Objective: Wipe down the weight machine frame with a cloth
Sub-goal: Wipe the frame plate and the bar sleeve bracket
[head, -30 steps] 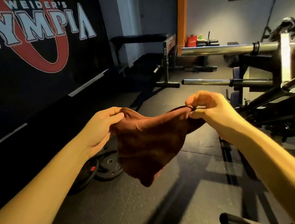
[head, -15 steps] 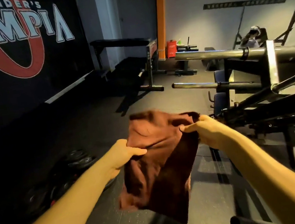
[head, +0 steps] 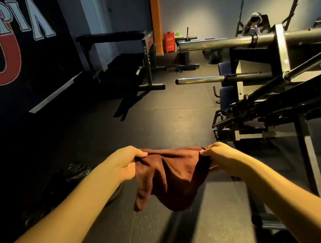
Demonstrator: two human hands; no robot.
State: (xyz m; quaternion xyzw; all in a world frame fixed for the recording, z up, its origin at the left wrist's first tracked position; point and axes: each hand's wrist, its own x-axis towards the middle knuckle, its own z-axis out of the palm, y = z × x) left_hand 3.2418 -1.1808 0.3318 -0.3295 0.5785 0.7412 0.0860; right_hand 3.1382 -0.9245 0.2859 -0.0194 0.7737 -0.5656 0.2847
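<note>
- Rust-brown cloth (head: 172,179) hangs between both hands, held out at arm's length over the dark rubber floor (head: 171,119), its top edge pulled into a line and the rest sagging below.
- Left hand (head: 127,163) pinches one top corner, thumb over curled fingers, clamped on the fabric.
- Right hand (head: 220,155) grips the other corner the same way, fingertips bunched tight on the edge.
- Holding it by two corners looks like a way to spread it flat, probably to fold it into a pad before wiping.
- Weight machine frame (head: 276,103) sits off to the right, near the right hand but apart from it; the cloth touches no metal.
- Its steel bars (head: 212,45) jut left toward the open floor at about chest level, so they would be the easy first reach.
- No wiping is underway: judged from this, the job is at the preparing stage.
- Weight plates (head: 75,170) lie in shadow on the floor at left, and a bench (head: 112,37) stands further back.
</note>
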